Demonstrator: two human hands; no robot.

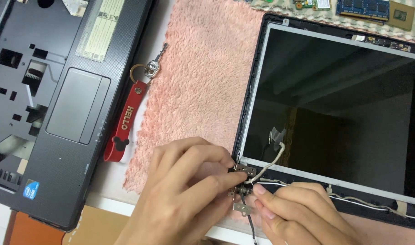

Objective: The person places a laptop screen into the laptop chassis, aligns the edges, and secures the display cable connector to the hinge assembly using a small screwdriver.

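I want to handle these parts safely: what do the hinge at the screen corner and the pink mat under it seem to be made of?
The hinge looks like bare metal: silver-grey, dull shine, stamped flat tabs with holes. The pink mat looks like soft plush fabric, with a fluffy, matted pile. The left hand and right hand pinch at the hinge.

— What have you got at the lower middle of the frame?
— Your metal hinge (pixel 242 188), at the lower left corner of the bare, dark laptop screen (pixel 334 113), with a white cable (pixel 272 159) looping over it.
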